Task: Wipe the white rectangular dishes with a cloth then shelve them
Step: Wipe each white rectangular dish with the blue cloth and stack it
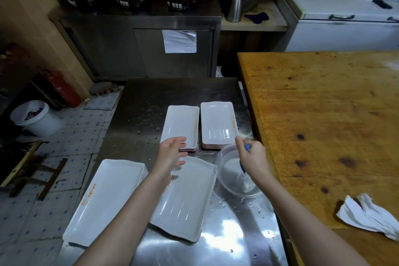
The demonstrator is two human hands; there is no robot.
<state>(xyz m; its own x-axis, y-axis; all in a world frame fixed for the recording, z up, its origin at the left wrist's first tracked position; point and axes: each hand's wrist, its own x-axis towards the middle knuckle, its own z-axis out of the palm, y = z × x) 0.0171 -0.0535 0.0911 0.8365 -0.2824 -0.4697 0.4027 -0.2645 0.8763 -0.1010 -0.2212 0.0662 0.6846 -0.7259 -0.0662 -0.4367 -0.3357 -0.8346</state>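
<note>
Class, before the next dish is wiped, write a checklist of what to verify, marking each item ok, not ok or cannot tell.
1. Cloth ready: right hand holds the blue cloth over the clear bowl: ok.
2. Free hand: left hand holds nothing: ok.
3. Dishes reachable: dish stack lies at the left fingertips: ok.
4. Dry surface: steel table carries droplets: not ok.
5. Cloth wrung out: cannot tell.

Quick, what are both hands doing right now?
Left hand: open, at the far-left dish stack.
Right hand: holds blue cloth over clear bowl.
</note>
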